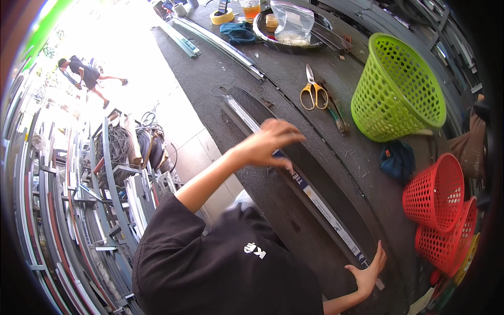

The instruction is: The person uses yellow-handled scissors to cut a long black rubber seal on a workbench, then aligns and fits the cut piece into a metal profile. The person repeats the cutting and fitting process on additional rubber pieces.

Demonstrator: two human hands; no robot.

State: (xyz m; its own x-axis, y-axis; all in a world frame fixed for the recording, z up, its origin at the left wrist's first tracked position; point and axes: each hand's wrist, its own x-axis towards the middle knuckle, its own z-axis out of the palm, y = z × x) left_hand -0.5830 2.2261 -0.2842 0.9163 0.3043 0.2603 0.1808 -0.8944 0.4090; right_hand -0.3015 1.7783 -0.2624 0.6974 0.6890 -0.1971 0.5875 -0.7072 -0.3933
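A long, narrow metal strip with blue-and-white printed film lies diagonally along the dark work table, in front of my body. Beside it stretches a long dark flat piece with a curved outer edge; its material I cannot make out. Over the strip's upper half is my left hand, fingers and thumb spread apart, slightly blurred. At the strip's near right end rests my right hand, thumb and fingers stretched apart around that end. Neither hand visibly grips anything.
Yellow-handled scissors and a brush lie beyond the strip. A green basket and red baskets stand at right. A round tray holds a plastic bag. Metal profiles fill the left; a person is farther off.
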